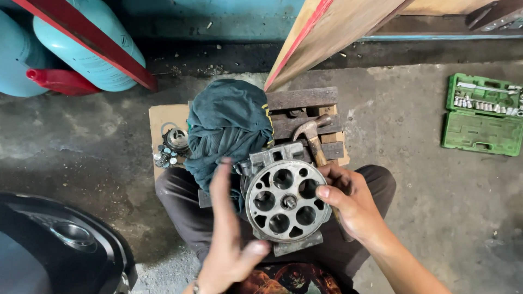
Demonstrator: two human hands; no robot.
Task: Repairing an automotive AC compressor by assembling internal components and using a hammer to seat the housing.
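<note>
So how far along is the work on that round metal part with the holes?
Some stripping looks done: small parts lie on cardboard. In hand: the round metal housing, right hand gripping its rim, left hand open beside it. A hammer and open socket set lie unused; what remains can't be told.

Soft, even daylight falls on the grey concrete floor (425, 109), with no hard shadows. The top edge under the wall is darker. The round grey metal part with holes (287, 200) is sharp and shows a mild shine. The left hand (229, 239) is slightly blurred. The edges bend a little.
</note>
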